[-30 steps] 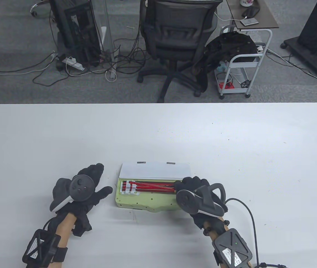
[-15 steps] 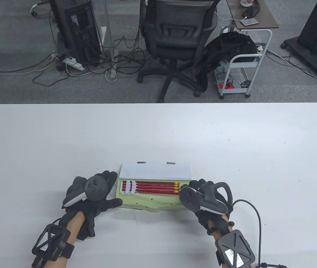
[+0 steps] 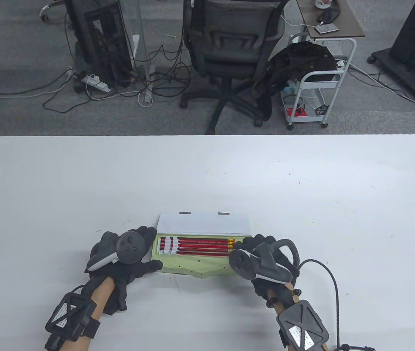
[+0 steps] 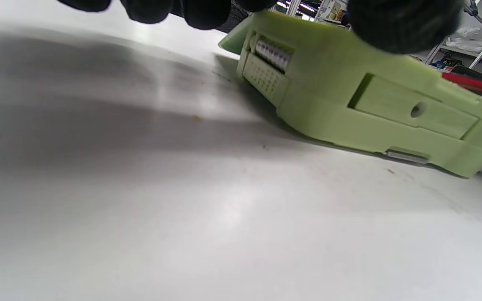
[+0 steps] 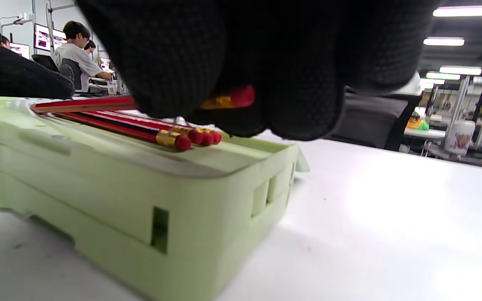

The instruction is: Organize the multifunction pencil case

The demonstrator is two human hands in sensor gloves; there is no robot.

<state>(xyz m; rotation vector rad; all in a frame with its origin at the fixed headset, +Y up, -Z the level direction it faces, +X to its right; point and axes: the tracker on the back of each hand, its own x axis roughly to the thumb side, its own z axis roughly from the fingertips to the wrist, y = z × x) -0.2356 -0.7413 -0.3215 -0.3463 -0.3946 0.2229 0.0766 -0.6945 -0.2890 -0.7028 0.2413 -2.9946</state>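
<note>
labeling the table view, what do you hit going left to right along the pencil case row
left hand → green pencil case holding the red pencils → right hand

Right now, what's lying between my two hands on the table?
Table view: the open green pencil case with red pencils lies between the left hand and the right hand.

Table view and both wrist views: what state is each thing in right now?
Pencil case: lid open, flat on the table.
Lid: raised at the far side.
Red pencils: lying side by side in the case, erasers to the right.
Left hand: fingers straight, touching the case's left end.
Right hand: fingers curled over one pencil's eraser end.
</note>
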